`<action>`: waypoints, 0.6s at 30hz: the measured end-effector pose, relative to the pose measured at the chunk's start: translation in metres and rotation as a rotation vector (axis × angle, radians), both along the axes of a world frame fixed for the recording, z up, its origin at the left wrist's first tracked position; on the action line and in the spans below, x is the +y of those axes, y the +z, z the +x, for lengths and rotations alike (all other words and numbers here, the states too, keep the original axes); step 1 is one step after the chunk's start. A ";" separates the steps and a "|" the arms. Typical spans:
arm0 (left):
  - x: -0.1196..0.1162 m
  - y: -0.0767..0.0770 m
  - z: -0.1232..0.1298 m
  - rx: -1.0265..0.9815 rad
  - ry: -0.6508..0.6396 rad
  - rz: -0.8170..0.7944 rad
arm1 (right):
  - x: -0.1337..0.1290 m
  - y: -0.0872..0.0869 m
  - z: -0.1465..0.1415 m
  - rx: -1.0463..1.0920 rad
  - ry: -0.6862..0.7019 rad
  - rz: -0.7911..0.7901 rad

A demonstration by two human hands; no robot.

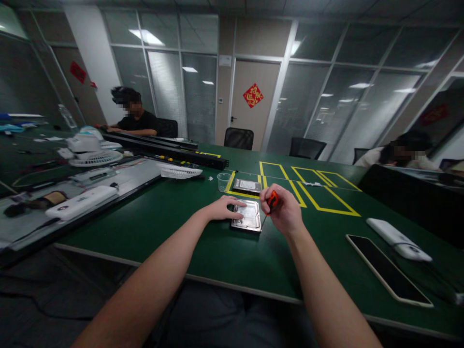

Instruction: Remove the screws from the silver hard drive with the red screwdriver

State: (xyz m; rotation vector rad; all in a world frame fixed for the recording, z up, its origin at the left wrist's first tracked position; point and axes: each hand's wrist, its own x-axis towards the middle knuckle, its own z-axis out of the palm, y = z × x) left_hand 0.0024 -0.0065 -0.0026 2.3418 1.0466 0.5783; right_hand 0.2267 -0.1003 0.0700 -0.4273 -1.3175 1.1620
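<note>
The right hand [286, 211] hides part of the screwdriver [271, 201], its tip too small to tell.

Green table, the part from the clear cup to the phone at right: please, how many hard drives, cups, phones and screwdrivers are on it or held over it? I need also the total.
Hard drives: 2
Clear cup: 1
Phone: 1
Screwdriver: 1
Total: 5
</note>
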 end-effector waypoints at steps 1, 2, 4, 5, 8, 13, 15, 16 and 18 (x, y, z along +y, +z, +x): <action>0.000 0.000 0.000 0.001 0.001 -0.003 | 0.000 0.000 -0.001 0.003 -0.009 0.011; -0.001 0.001 0.000 0.002 0.003 -0.007 | 0.000 -0.001 -0.001 0.006 -0.014 0.019; -0.002 0.002 0.000 0.005 0.006 -0.018 | -0.001 -0.001 -0.001 0.009 -0.008 0.016; -0.002 0.002 0.000 0.006 0.007 -0.021 | -0.001 -0.001 -0.002 0.010 -0.003 0.006; -0.003 0.003 0.000 0.007 0.005 -0.016 | -0.001 0.001 -0.001 0.012 0.018 -0.032; -0.001 0.002 0.000 0.018 0.012 -0.020 | 0.000 0.003 0.001 0.003 0.044 -0.033; -0.001 0.002 0.000 0.018 0.014 -0.019 | 0.000 0.002 0.001 -0.001 0.039 -0.034; -0.002 0.002 0.000 0.016 0.014 -0.019 | 0.000 0.002 0.001 -0.002 0.034 -0.031; -0.002 0.002 0.000 0.013 0.015 -0.024 | -0.001 0.001 0.000 0.003 0.023 -0.011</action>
